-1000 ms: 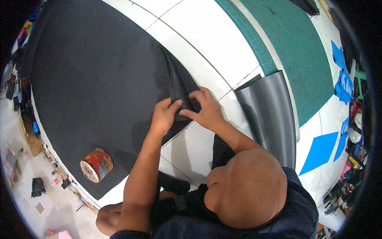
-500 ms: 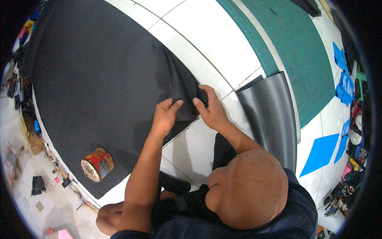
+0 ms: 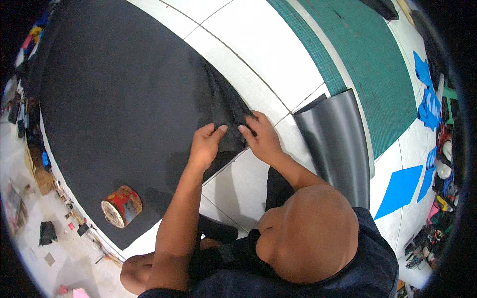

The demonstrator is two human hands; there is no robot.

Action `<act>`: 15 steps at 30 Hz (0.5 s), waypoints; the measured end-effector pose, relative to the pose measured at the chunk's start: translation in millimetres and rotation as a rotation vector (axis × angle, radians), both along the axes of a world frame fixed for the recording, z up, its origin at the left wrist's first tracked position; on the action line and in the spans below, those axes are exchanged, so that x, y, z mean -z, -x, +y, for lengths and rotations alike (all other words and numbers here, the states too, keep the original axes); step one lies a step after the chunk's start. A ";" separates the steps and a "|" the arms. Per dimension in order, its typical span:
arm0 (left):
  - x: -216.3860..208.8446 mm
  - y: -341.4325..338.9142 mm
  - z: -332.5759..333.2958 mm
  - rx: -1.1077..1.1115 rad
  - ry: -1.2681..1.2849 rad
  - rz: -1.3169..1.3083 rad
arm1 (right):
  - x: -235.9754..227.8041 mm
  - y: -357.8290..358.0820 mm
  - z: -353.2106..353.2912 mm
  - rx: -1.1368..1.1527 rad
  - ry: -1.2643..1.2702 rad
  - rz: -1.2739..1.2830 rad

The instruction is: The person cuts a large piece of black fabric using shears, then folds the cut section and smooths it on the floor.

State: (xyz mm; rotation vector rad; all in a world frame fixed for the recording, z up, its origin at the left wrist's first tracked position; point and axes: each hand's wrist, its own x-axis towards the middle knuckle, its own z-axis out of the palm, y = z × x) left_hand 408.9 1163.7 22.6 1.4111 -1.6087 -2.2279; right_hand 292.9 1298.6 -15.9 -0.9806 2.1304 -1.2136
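Note:
A large black sheet of fabric (image 3: 114,99) lies spread over the white floor, with creases running up from its near right corner. My left hand (image 3: 205,146) pinches the fabric near that corner, thumb against the curled fingers. Just to the right, my right hand (image 3: 264,140) grips the sheet's right edge between thumb and fingers, and its fingertips are slightly blurred. A short gap separates the two hands, with dark folded cloth between them. Parts of the fingers are hidden by the fabric.
A red can (image 3: 122,206) lies tilted on the sheet's near left part. To the right are a curled shiny black sheet (image 3: 335,139), a green cutting mat (image 3: 367,69) and blue pieces (image 3: 400,191). Clutter lines both sides. My bent knee (image 3: 310,233) rises below my right forearm.
My right hand has shifted slightly down and left, its fingers drawing in along the fabric's edge. The creases there have changed a little. My left hand stays almost in place.

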 end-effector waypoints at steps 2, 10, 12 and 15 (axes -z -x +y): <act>1.8 -1.6 -1.6 0.069 0.083 -0.051 | -10.9 -0.9 -3.3 0.155 0.076 -0.103; -10.0 7.6 -1.9 0.141 0.119 -0.114 | -5.1 -2.2 -1.8 -0.076 -0.060 0.163; -8.9 3.5 -5.1 0.207 0.159 -0.184 | -4.8 -4.5 -2.5 -0.067 -0.030 0.141; 6.8 -2.1 -5.0 0.135 0.102 -0.095 | 1.6 -4.3 0.9 -0.018 -0.032 0.077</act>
